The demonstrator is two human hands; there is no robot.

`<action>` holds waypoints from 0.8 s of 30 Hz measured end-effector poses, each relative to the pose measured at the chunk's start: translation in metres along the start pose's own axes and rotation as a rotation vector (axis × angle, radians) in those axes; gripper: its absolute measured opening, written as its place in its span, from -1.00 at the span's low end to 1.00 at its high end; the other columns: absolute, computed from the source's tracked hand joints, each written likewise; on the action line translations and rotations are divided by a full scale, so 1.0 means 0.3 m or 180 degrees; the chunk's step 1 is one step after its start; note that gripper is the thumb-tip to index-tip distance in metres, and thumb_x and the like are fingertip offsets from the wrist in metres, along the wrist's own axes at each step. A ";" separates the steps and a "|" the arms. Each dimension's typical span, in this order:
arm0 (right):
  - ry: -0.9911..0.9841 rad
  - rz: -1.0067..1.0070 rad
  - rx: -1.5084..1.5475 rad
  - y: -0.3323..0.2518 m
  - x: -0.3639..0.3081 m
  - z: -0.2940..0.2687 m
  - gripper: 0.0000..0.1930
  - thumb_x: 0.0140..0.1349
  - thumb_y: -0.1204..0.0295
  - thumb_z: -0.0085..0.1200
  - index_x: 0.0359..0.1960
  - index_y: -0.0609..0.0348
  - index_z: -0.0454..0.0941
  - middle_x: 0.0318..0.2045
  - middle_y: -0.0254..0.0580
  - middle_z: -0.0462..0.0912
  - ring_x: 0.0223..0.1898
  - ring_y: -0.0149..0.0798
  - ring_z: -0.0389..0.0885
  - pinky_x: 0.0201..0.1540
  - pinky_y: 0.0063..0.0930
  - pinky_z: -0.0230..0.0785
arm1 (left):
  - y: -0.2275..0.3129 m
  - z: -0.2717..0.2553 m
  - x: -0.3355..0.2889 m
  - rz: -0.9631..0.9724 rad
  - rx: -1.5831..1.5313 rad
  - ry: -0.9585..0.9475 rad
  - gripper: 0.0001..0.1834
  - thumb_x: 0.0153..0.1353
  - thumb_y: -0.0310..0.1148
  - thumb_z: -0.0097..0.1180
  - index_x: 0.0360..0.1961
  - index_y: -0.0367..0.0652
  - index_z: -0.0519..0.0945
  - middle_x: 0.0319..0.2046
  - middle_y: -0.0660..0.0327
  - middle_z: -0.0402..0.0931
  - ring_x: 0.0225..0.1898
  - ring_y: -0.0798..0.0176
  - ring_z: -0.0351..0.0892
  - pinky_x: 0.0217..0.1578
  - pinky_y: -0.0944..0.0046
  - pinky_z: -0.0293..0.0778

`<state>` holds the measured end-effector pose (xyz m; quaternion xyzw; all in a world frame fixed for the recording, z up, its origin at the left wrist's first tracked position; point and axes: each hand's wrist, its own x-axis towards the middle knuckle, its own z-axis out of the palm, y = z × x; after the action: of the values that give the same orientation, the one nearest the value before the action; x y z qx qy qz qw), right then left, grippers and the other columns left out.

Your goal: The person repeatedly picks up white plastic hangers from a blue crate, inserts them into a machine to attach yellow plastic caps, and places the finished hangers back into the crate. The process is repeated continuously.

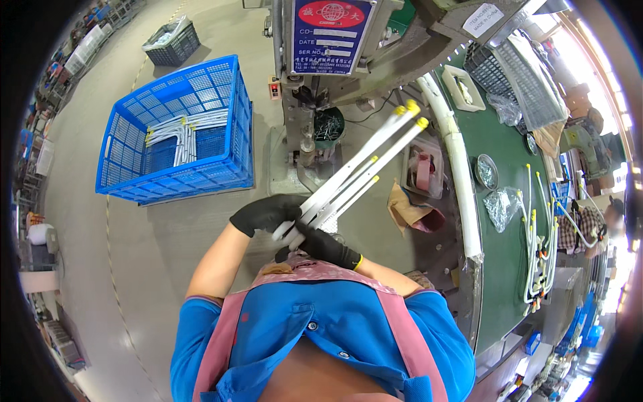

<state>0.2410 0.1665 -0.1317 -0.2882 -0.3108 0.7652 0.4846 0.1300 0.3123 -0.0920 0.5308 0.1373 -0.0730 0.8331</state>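
Observation:
Several white metal tubes (360, 155) with yellow end caps lie in a slanting bundle in front of my chest, their capped ends pointing up and to the right. My left hand (271, 213), in a black glove, closes around the lower end of the bundle from the left. From the right my right hand (327, 246), in a black glove with a yellow cuff edge, grips the same tubes just below. The gloves hide part of the tubes' lower ends. Just beyond the tubes stands an upright machine (293, 127) with a dark tub of small metal pins (329, 126) beside it.
A blue plastic crate (194, 182) at left holds bent white tubes (182, 142). A green worktable (492, 268) runs along the right, bearing more bent tubes (529, 248), a metal bowl (486, 172) and plastic bags. An open cardboard box (410, 213) and a plastic bin (434, 175) sit nearer.

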 end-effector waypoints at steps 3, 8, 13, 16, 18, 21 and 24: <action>0.0259 0.0462 -0.1331 0.018 -0.021 0.034 -0.63 0.39 0.39 -0.15 0.19 0.22 0.33 0.09 -0.11 0.44 0.13 -0.27 0.41 0.18 -0.47 0.30 | -0.060 0.034 0.000 -0.0058 -0.0827 -0.0441 -0.42 0.09 -0.55 0.13 0.18 -0.30 0.32 -0.06 0.03 0.54 0.01 0.18 0.53 0.05 0.27 0.43; 0.0162 0.0334 -0.2436 0.058 -0.005 0.058 -0.64 0.36 0.31 -0.12 0.13 0.12 0.43 0.05 -0.11 0.50 0.06 -0.27 0.47 0.12 -0.48 0.34 | -0.107 0.010 -0.047 -0.0466 -0.0418 0.0127 -0.38 -0.04 -0.42 0.25 0.11 -0.29 0.39 -0.14 0.06 0.57 -0.08 0.15 0.57 0.03 0.19 0.44; -0.0773 -0.0267 -0.2965 -0.022 -0.038 0.039 -0.61 0.39 0.34 -0.19 0.15 0.31 0.35 0.08 0.01 0.47 0.06 -0.20 0.46 0.15 -0.42 0.29 | -0.091 0.005 -0.195 -0.0116 0.0335 0.0422 -0.39 0.03 -0.40 0.20 0.14 -0.31 0.33 -0.13 0.03 0.56 -0.12 0.16 0.58 -0.03 0.21 0.47; -0.0470 -0.1047 -0.3790 -0.169 -0.036 -0.029 -0.62 0.33 0.34 -0.11 0.10 0.29 0.42 0.03 0.05 0.52 0.04 -0.12 0.50 0.11 -0.35 0.33 | -0.072 0.014 -0.282 -0.0291 -0.0141 0.0512 -0.38 0.10 -0.33 0.18 0.18 -0.30 0.30 -0.15 0.00 0.55 -0.19 0.16 0.60 -0.12 0.23 0.51; 0.1218 -0.0905 -0.3769 -0.254 -0.041 -0.065 -0.63 0.26 0.36 -0.08 0.04 0.30 0.45 -0.01 0.09 0.53 0.04 -0.04 0.51 0.06 -0.30 0.36 | -0.060 0.017 -0.340 -0.0290 -0.0244 0.0627 -0.44 0.16 -0.39 0.11 0.17 -0.32 0.30 -0.17 -0.03 0.56 -0.22 0.18 0.59 -0.17 0.25 0.52; 0.2942 -0.1440 -0.2964 -0.347 -0.001 -0.119 -0.55 0.25 0.29 0.07 0.11 0.29 0.41 -0.01 -0.03 0.56 -0.06 -0.18 0.55 0.04 -0.38 0.36 | -0.054 0.014 -0.402 -0.0389 0.0055 0.0698 -0.46 0.20 -0.35 0.09 0.18 -0.33 0.30 -0.18 -0.02 0.57 -0.24 0.19 0.59 -0.21 0.26 0.52; 0.3840 -0.2154 -0.3619 -0.373 0.086 -0.156 -0.63 0.16 0.35 0.07 -0.03 0.30 0.48 -0.13 0.03 0.57 -0.17 -0.13 0.57 -0.10 -0.32 0.41 | -0.077 0.013 -0.449 -0.0263 0.0211 0.0799 -0.40 0.19 -0.26 0.12 0.20 -0.32 0.29 -0.19 0.00 0.56 -0.23 0.19 0.60 -0.16 0.26 0.50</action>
<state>0.3292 0.2372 -0.0807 -0.7310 -0.4038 0.0300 0.5493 -0.0037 0.2958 -0.0692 0.5569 0.2596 -0.0448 0.7877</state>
